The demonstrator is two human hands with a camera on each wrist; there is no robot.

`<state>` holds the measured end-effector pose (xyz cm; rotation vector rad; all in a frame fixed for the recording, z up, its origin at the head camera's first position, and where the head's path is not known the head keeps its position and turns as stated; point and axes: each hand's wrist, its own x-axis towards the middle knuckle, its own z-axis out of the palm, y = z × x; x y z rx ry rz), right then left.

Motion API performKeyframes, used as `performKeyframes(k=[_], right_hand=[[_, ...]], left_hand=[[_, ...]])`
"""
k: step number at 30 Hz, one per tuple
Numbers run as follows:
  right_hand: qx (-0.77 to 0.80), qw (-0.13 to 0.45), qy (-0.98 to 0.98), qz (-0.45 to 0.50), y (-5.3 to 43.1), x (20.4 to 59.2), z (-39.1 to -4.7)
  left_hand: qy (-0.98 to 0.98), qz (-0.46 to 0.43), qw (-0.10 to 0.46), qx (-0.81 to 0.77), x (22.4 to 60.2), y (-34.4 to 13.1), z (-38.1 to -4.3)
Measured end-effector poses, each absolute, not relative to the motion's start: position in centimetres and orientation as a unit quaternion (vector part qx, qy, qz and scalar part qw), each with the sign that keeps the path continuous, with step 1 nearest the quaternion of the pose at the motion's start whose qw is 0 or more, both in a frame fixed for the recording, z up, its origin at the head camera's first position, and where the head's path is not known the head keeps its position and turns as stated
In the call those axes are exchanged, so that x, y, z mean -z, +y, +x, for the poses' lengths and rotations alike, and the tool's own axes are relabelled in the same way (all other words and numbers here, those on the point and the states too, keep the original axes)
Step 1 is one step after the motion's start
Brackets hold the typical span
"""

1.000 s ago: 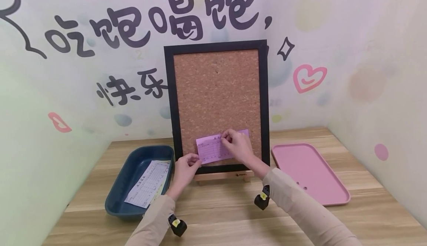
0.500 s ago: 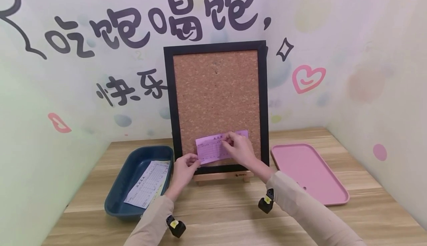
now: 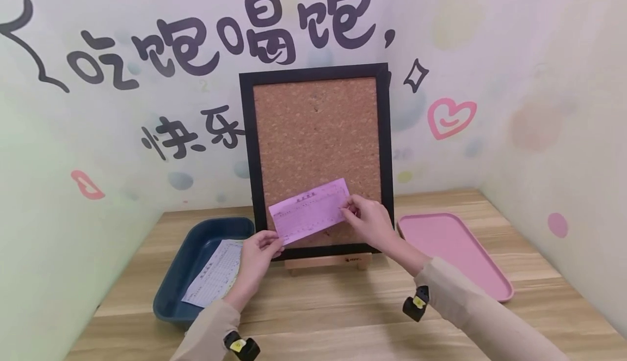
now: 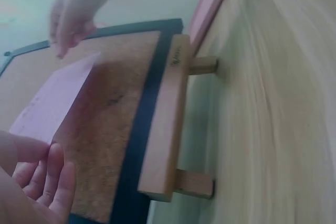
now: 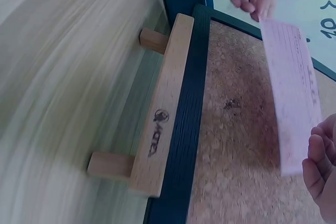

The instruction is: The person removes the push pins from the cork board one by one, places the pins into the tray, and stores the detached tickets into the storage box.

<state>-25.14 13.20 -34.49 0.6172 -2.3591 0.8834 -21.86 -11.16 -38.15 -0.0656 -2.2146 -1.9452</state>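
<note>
In the head view, a purple printed paper slip (image 3: pixel 308 214) slants in front of the cork board (image 3: pixel 318 138), its right end higher. My left hand (image 3: pixel 257 255) pinches its lower left corner between thumb and fingers. My right hand (image 3: pixel 369 222) is at the slip's right edge, thumb and index finger brought together, with a tiny pin-like tip showing at the fingertips; most of it is hidden. In the left wrist view, the slip's far end stands off the cork, and the right hand (image 4: pixel 79 14) is just past that end. Small dark marks (image 5: pixel 232 104) dot the cork below the slip.
The black-framed board stands on a small wooden easel (image 3: pixel 328 261) against the wall. At left, a dark blue tray (image 3: pixel 171 290) holds a white printed slip (image 3: pixel 215 274) and other paper under it. At right lies a pink tray (image 3: pixel 455 241), partly behind my right forearm.
The slip, flat on the cork before, has come away and shifted left with a steeper tilt. My right hand has moved from its middle to its right edge; the left has drawn slightly back.
</note>
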Motion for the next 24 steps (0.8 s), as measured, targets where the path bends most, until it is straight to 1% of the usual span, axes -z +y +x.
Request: performKeyframes(k=[7, 12, 16, 20, 21, 24], right_hand=[[-0.336, 0.266, -0.874, 0.228, 15.8, 35.1, -24.2], [-0.333, 0.252, -0.885, 0.206, 18.3, 35.9, -23.8], [-0.320, 0.246, -0.895, 0.188, 20.3, 36.6, -23.6], [-0.317, 0.244, -0.902, 0.163, 22.6, 37.3, -23.4], [-0.319, 0.243, -0.903, 0.156, 23.1, 37.5, -23.4], [-0.318, 0.247, -0.903, 0.150, 24.4, 38.1, -23.3]], left_hand=[[-0.760, 0.022, 0.101, 0.642, 37.3, -13.6, -20.5], [-0.782, 0.042, 0.114, 0.611, 37.2, -16.4, -19.3], [-0.799, 0.066, 0.114, 0.586, 37.0, -18.9, -18.2], [-0.793, 0.084, 0.114, 0.593, 37.3, -21.3, -17.4], [-0.774, 0.073, 0.123, 0.616, 38.0, -22.1, -17.5], [-0.750, 0.092, 0.119, 0.644, 38.5, -23.9, -17.4]])
